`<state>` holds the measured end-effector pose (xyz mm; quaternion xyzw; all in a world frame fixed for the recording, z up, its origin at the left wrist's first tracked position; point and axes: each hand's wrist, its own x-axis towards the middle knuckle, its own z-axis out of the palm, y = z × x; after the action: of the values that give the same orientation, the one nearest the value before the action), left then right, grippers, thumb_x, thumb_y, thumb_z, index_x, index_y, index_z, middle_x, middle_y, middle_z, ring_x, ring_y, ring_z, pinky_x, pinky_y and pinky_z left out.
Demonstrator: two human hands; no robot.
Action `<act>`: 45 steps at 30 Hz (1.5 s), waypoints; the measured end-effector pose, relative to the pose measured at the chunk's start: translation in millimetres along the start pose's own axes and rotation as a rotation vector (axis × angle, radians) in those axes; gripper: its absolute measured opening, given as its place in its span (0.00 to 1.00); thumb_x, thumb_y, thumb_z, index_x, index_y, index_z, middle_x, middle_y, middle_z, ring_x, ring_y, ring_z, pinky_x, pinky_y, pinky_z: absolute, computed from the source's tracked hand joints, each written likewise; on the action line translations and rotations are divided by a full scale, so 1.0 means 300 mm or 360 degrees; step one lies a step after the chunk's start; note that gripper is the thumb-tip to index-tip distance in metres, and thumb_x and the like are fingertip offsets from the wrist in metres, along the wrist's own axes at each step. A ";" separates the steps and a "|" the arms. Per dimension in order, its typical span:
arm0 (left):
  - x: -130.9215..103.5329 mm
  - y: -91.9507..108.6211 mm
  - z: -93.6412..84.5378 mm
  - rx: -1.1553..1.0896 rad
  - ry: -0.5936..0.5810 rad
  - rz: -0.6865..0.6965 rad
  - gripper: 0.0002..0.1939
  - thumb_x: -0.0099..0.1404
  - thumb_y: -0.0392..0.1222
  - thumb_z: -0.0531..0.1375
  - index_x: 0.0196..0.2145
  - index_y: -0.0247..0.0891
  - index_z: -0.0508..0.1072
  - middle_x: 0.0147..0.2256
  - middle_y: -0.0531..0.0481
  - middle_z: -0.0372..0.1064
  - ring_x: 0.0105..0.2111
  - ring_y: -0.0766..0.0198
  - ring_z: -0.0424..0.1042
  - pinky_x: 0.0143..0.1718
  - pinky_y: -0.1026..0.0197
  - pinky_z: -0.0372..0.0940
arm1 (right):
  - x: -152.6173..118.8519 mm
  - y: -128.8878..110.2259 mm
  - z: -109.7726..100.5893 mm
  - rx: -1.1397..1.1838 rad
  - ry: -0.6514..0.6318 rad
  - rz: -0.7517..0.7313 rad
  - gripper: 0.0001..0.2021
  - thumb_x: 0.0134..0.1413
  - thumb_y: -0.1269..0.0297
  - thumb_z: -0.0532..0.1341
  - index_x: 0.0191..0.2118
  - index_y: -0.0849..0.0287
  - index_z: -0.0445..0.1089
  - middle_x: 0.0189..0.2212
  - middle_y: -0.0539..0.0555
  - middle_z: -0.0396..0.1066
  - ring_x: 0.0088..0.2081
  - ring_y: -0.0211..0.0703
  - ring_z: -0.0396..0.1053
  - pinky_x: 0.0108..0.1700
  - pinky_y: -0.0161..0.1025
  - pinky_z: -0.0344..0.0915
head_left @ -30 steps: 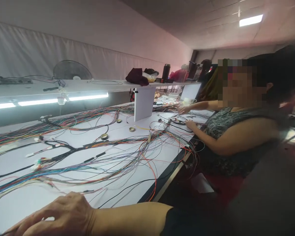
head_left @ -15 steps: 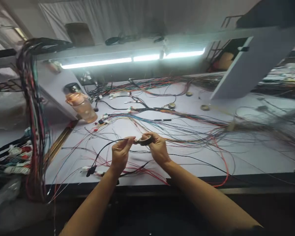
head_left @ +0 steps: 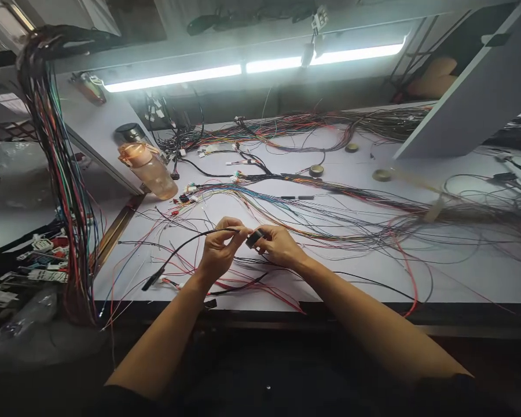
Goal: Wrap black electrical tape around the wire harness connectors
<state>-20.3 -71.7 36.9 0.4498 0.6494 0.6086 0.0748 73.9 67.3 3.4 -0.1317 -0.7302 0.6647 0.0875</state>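
Near the front middle of the white table, my left hand pinches a black cable, which curves down to the left and ends in a black connector. Close beside it on the right, my right hand has its fingers wrapped round a roll of dark tape. The roll is tilted and nearly touches my left fingertips. Whether a strip of tape runs to the cable is too small to tell. Red wires and other thin wires lie under and around both hands.
Long wire bundles cross the table behind my hands. Several tape rolls lie further back. A bottle stands at the back left, beside a thick hanging wire bundle. An upright panel rises at the right.
The view has shifted, so the lamp and table items sit higher. My hands are closer together, my left fingers are bunched more tightly, and the tape roll has turned from flat to tilted.
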 end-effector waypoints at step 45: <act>-0.044 -0.079 0.108 -0.0800 0.0381 -0.0862 0.15 0.55 0.51 0.69 0.30 0.35 0.78 0.30 0.46 0.75 0.31 0.63 0.72 0.39 0.62 0.65 | -0.071 -0.020 0.057 -0.0629 0.0966 -0.0835 0.05 0.58 0.63 0.61 0.35 0.55 0.73 0.31 0.51 0.75 0.36 0.42 0.70 0.42 0.43 0.61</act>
<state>-3.4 -53.7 2.5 0.1556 0.5795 0.7551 0.2642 88.5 43.9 8.6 -0.1452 -0.7931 0.3989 0.4368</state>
